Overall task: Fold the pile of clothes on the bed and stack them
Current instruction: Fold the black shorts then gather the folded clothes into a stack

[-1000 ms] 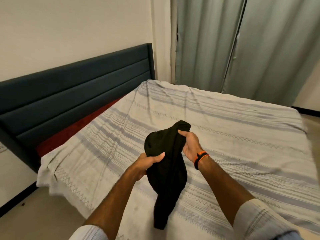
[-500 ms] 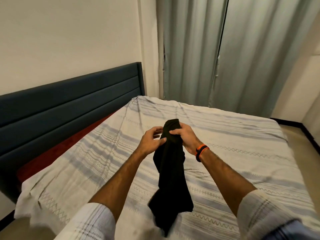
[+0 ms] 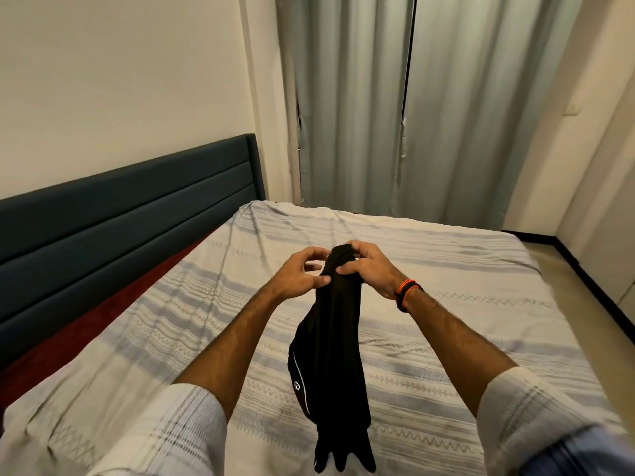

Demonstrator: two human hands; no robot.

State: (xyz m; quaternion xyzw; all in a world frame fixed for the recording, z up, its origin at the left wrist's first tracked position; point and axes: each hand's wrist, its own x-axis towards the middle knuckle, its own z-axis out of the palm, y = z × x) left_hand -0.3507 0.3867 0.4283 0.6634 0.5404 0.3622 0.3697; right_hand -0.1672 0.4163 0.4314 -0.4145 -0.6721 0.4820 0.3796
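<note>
Holding the black cloth up near the middle of the frame, both hands grip its top end. The right hand has its fingers curled around the top. The left hand pinches the edge with thumb and finger, and its other fingers are loose. The cloth hangs down in a bunch over the bed. To fold it well, I think the hands should find two corners, pull them apart, then lay it flat on the bed.
</note>
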